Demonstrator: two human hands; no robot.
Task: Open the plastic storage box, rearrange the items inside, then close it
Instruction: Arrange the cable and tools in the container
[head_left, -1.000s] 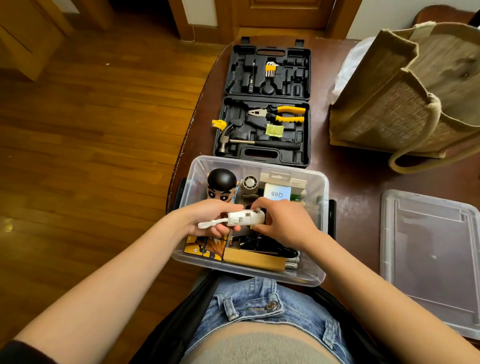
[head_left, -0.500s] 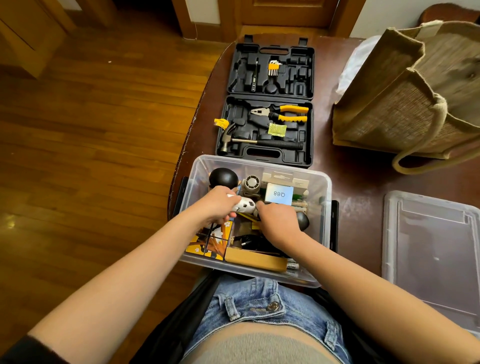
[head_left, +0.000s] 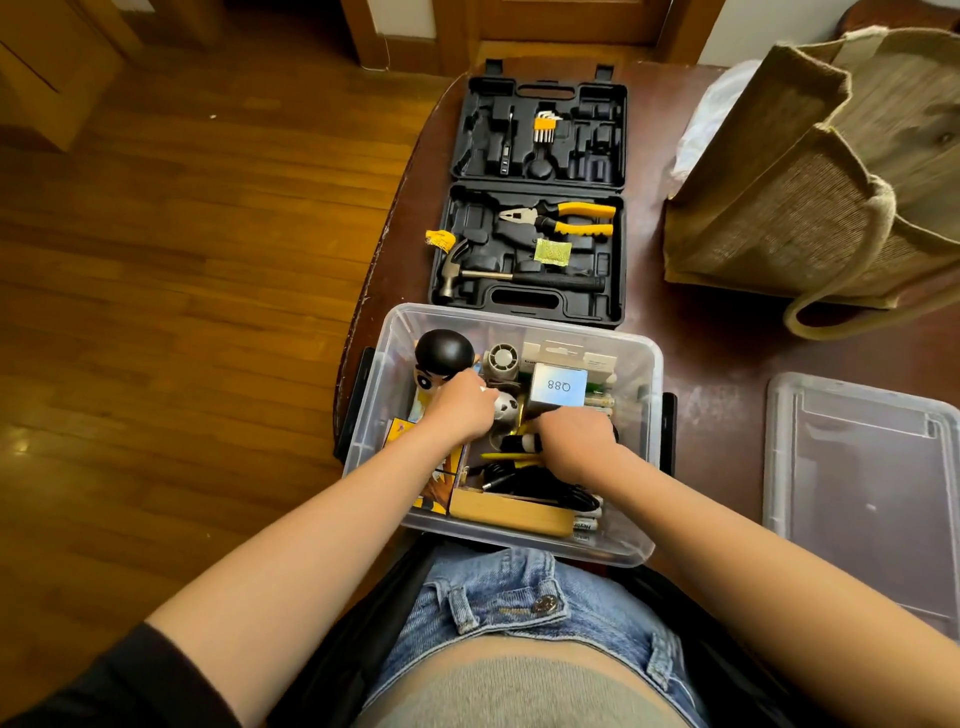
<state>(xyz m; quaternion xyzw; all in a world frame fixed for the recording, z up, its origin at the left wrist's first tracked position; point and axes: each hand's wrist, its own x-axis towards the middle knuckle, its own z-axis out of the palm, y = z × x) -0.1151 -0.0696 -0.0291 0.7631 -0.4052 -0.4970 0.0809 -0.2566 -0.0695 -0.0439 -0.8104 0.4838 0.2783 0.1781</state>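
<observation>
So the clear plastic storage box sits open at the near edge of the table, right up against the person's lap, and its lid lies off to the right, well apart from it. Big change from a second ago: the little white gadget that both hands were holding up above the box has gone down into it, so now both hands are buried in the middle of the clutter. The left hand is curled over that white thing next to the black-haired figurine, fingers look wrapped on it but they're mostly hidden under the knuckles. The right hand is curled down onto something dark near the middle, and honestly I can't tell what, or whether it's really holding it. To me that reads as mid-rearrange, tucking the gadget into a slot, with closing not started since the lid's way over there. Readable stuff: a white card at the far side says "Q88" upside down, and a battery at the near wall has print that starts "Hey", rest is too small. Beyond the box there's an open black tool case with a hammer and yellow pliers, and a woven bag far right.
</observation>
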